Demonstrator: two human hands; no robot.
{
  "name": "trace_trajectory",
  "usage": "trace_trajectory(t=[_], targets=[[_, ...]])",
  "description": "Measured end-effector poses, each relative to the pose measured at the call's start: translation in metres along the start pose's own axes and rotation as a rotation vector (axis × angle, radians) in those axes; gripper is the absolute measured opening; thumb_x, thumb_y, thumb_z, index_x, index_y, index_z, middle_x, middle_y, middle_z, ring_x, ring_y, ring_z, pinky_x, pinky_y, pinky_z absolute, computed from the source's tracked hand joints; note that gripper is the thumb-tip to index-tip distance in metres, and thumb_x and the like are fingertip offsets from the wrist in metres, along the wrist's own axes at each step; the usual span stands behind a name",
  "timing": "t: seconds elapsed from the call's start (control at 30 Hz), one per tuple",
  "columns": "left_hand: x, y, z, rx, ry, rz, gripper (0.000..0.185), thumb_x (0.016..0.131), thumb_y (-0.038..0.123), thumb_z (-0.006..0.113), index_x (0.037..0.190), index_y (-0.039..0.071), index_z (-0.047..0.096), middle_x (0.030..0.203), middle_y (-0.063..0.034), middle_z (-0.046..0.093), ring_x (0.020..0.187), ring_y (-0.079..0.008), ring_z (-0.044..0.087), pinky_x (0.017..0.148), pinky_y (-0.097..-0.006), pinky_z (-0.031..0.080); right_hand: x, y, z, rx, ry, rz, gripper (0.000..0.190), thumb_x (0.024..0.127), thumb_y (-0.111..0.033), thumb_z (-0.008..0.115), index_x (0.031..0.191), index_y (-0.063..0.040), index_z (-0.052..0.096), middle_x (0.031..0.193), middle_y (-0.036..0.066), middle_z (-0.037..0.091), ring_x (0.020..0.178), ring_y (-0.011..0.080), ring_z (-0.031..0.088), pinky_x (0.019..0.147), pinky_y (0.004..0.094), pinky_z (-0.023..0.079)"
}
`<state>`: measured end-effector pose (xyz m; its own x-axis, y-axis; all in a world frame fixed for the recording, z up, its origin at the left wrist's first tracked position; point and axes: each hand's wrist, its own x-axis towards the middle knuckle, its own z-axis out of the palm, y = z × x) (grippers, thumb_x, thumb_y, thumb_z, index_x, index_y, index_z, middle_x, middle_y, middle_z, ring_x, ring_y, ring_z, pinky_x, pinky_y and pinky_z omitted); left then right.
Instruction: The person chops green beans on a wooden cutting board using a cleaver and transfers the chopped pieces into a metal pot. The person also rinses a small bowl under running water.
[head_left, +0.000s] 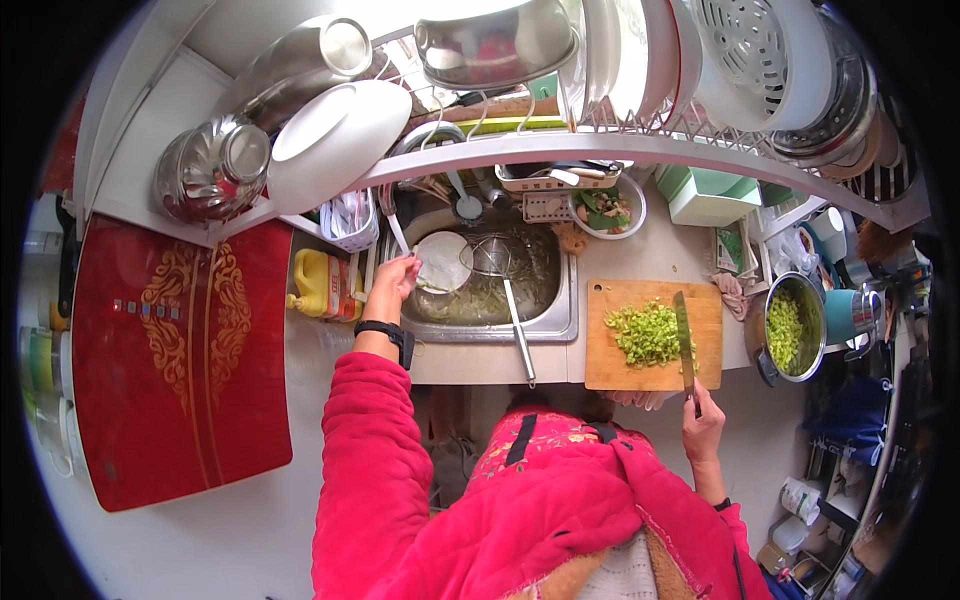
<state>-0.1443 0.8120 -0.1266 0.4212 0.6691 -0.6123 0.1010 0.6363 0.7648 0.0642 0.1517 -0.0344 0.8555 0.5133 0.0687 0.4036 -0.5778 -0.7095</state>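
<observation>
My right hand (703, 424) grips the handle of a kitchen knife (683, 337). Its blade lies over the right part of a wooden cutting board (606, 367), beside a pile of chopped green vegetable (646, 330). At the left side of the steel sink (564, 315), my left hand (399, 276) has its fingers drawn together beside a white round dish (442, 259). A white rod-like handle (397, 234) ends close to those fingertips; whether I hold it or the dish cannot be made out. A wire-mesh skimmer (517, 330) lies across the sink, its handle over the front edge.
A steel pot (811, 360) of chopped greens stands right of the board. Behind it sits a white bowl (637, 214) of food scraps. A yellow jug (313, 281) is left of the sink. An overhead dish rack (600, 145) with bowls and plates spans the back.
</observation>
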Motion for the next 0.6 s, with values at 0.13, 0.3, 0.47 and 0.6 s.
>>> trace_trajectory(t=[0.13, 0.3, 0.47, 0.6], targets=[[0.029, -0.005, -0.004, 0.127, 0.043, -0.025, 0.009, 0.092, 0.010, 0.072, 0.085, 0.007, 0.066, 0.064, -0.0019, 0.061, 0.048, -0.0108, 0.053, 0.044, -0.0243, 0.041, -0.007, -0.007, 0.014, -0.034, 0.086, 0.045, 0.039, 0.091, -0.001, 0.059, 0.130, 0.000, 0.065, 0.097, 0.022, 0.071, 0.082, 0.0360, 0.071, 0.075, 0.0415, 0.056], [0.040, 0.000, 0.001, 0.185, 0.203, -0.064, 0.024, 0.094, 0.024, 0.076, 0.080, 0.007, 0.066, 0.059, 0.0001, 0.057, 0.041, -0.0098, 0.045, 0.038, -0.0261, 0.031, -0.015, -0.025, 0.050, -0.066, 0.213, 0.100, 0.038, 0.094, -0.003, 0.057, 0.131, -0.002, 0.065, 0.084, 0.013, 0.068, 0.067, 0.0228, 0.065, 0.066, 0.0355, 0.053], [0.019, 0.013, 0.011, 0.049, 0.103, -0.084, 0.023, 0.101, 0.019, 0.063, 0.089, -0.001, 0.065, 0.072, -0.0135, 0.067, 0.054, -0.0171, 0.059, 0.045, -0.0297, 0.042, -0.017, -0.051, 0.066, -0.056, 0.241, 0.102, 0.038, 0.094, -0.003, 0.057, 0.131, -0.001, 0.065, 0.093, 0.016, 0.070, 0.077, 0.0275, 0.068, 0.073, 0.0375, 0.054], [0.014, 0.022, 0.007, 0.244, -0.030, -0.209, 0.011, 0.096, 0.009, 0.067, 0.095, -0.002, 0.067, 0.078, -0.0134, 0.071, 0.058, -0.0163, 0.062, 0.050, -0.0292, 0.045, -0.018, -0.065, 0.065, -0.029, 0.167, 0.208, 0.037, 0.094, -0.002, 0.057, 0.131, 0.001, 0.064, 0.109, 0.021, 0.073, 0.092, 0.0343, 0.072, 0.081, 0.0394, 0.056]])
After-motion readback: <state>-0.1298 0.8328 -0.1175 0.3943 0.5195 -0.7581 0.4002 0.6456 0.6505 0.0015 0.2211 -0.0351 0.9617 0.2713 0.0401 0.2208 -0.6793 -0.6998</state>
